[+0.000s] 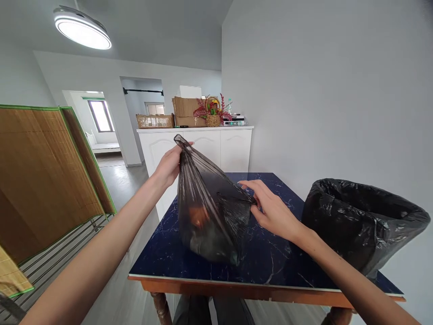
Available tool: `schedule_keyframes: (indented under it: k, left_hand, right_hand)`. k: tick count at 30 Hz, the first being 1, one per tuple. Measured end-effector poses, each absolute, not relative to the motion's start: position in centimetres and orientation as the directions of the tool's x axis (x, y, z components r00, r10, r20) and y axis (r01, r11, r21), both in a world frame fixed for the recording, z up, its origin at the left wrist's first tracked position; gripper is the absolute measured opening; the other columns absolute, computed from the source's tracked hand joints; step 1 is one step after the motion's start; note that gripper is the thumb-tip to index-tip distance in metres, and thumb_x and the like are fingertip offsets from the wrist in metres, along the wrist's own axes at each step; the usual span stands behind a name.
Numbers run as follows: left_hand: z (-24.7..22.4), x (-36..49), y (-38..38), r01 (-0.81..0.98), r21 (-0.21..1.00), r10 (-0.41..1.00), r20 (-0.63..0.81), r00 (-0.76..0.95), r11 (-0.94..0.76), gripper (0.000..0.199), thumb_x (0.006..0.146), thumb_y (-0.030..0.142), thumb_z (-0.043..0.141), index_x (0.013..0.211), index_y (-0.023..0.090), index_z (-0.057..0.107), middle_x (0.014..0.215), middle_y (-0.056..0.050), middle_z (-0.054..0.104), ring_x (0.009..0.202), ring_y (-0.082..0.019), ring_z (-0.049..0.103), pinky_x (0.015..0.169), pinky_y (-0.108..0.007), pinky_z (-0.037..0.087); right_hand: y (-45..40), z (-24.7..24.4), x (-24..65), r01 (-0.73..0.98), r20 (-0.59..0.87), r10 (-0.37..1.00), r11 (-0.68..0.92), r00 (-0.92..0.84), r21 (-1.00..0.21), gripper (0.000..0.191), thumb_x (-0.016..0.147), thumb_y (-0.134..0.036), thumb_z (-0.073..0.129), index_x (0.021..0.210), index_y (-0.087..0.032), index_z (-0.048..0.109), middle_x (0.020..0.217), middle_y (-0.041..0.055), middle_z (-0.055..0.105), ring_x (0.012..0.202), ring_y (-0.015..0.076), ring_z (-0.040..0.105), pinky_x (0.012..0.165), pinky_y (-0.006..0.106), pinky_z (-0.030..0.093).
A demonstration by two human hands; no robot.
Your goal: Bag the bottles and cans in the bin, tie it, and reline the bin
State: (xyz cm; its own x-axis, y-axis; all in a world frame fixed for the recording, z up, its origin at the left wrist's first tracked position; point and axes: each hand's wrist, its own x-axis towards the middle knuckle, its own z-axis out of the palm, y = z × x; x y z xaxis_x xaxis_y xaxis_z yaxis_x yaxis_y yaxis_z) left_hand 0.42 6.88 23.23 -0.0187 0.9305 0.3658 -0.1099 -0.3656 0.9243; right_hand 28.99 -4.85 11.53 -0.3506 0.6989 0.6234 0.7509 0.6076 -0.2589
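Note:
A thin black plastic bag [211,216] hangs over the near part of a dark blue marbled table [280,257]. Through its film something orange and something pale show, too dim to name. My left hand [171,163] is closed around one gathered handle at the top of the bag. Lower and to the right, my right hand [267,205] pinches another corner of the bag, pulling the film taut sideways. Whether the bag's bottom touches the tabletop I cannot tell.
A bin lined with black plastic [365,225] stands at the table's right end, by the wall. Behind is a white cabinet [237,149] bearing cardboard boxes [187,112] and a flower basket [213,119]. A bamboo mat [47,167] hangs over a rack at left.

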Motion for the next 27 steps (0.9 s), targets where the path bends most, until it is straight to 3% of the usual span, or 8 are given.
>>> schedule_keyframes:
  k: [10,13,16,18,22,24,26,27]
  left_hand:
    - [21.1,0.5,7.7,0.028,0.872,0.872,0.487,0.058,-0.489,0.040,0.088,0.052,0.071,0.111,0.020,0.081,0.116,-0.007,0.079,0.109,-0.024,0.067,0.103,-0.036,0.047]
    - [19.4,-0.1,6.9,0.080,0.869,0.871,0.478,0.114,-0.487,0.044,0.094,0.057,0.065,0.114,0.021,0.081,0.125,-0.008,0.078,0.119,-0.027,0.066,0.112,-0.040,0.044]
    - [18.1,-1.2,5.9,0.156,0.862,0.873,0.459,0.167,-0.483,0.046,0.099,0.062,0.060,0.118,0.026,0.080,0.134,-0.007,0.076,0.129,-0.029,0.063,0.117,-0.042,0.042]
    - [17.5,-2.1,5.3,0.211,0.855,0.877,0.438,0.197,-0.474,0.047,0.100,0.064,0.057,0.121,0.028,0.079,0.138,-0.006,0.074,0.133,-0.029,0.062,0.119,-0.043,0.041]
    - [16.1,-4.4,3.3,0.376,0.813,0.895,0.422,0.146,-0.445,0.047,0.103,0.057,0.052,0.133,0.027,0.071,0.139,-0.009,0.072,0.136,-0.031,0.060,0.123,-0.050,0.040]
    - [14.6,-5.4,0.8,0.515,0.690,0.794,0.608,-0.031,-0.508,0.045,0.099,0.046,0.059,0.140,0.027,0.064,0.144,-0.011,0.066,0.139,-0.033,0.057,0.122,-0.054,0.042]
    - [12.4,-5.8,-2.4,0.670,0.423,0.453,0.880,-0.143,-0.610,0.054,0.092,0.031,0.067,0.145,0.029,0.057,0.150,-0.011,0.057,0.142,-0.035,0.053,0.120,-0.056,0.044]
    - [11.3,-5.6,-3.9,0.716,0.264,0.268,0.957,-0.112,-0.647,0.056,0.089,0.025,0.069,0.143,0.032,0.057,0.147,-0.009,0.058,0.139,-0.035,0.054,0.119,-0.058,0.044]
  right_hand:
    - [-3.5,6.8,31.1,0.832,0.573,0.771,0.492,-0.278,-0.258,0.065,0.090,-0.006,0.042,0.152,-0.026,0.039,0.140,0.0134,0.056,0.079,0.0202,0.065,0.071,0.037,0.058]
    - [-5.5,6.5,30.0,0.834,0.654,0.720,0.494,-0.234,-0.246,0.058,0.095,-0.010,0.044,0.151,-0.024,0.042,0.137,0.0152,0.057,0.105,0.0284,0.068,0.087,0.045,0.060]
    - [-7.1,6.7,26.7,0.701,0.704,0.624,0.667,-0.340,-0.253,0.050,0.099,-0.009,0.044,0.146,-0.025,0.048,0.138,0.0139,0.059,0.131,0.0291,0.060,0.110,0.047,0.053]
    - [-6.9,6.6,24.2,0.613,0.616,0.662,0.712,-0.427,-0.341,0.050,0.101,-0.010,0.040,0.150,-0.024,0.047,0.145,0.0142,0.059,0.135,0.0266,0.060,0.113,0.045,0.052]
    - [-4.4,4.9,21.4,0.608,0.369,0.774,0.633,-0.515,-0.479,0.063,0.097,-0.006,0.038,0.159,-0.012,0.041,0.158,0.0205,0.054,0.144,0.0304,0.055,0.117,0.050,0.050]
    - [-3.5,3.5,21.3,0.580,0.315,0.749,0.655,-0.582,-0.485,0.064,0.095,-0.004,0.039,0.159,-0.012,0.045,0.157,0.0184,0.058,0.147,0.0291,0.054,0.121,0.048,0.046]
    - [-3.4,2.4,21.5,0.548,0.316,0.719,0.684,-0.619,-0.482,0.062,0.095,-0.005,0.040,0.155,-0.015,0.052,0.155,0.0152,0.060,0.147,0.0275,0.054,0.123,0.047,0.044]
    - [-3.5,2.0,21.6,0.542,0.325,0.714,0.689,-0.620,-0.481,0.062,0.094,-0.004,0.041,0.153,-0.016,0.054,0.155,0.0143,0.060,0.147,0.0270,0.054,0.124,0.047,0.043]
